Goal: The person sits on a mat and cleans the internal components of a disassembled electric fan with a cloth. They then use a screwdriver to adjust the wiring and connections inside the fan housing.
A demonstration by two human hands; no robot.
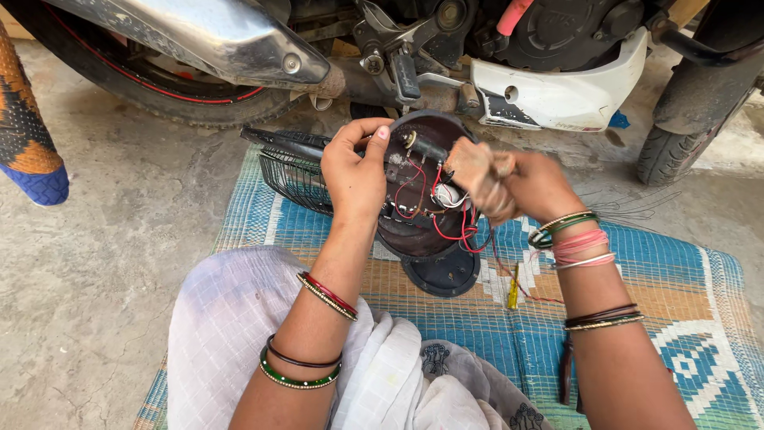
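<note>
Left hand [356, 177] is gripping the round dark housing [422, 231] by its rim, fingers curled, tilting the open side up so the red wires [414, 187] are showing. Right hand [509, 185] is blurred over the wiring, fingers bunched; can't tell what they're pinching. Housing is hovering above the woven mat [684, 318].

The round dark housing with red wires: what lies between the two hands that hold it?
In the head view, between the left hand and the right hand lies the open inside of the round housing, with looped red wires and a small white part.
</note>
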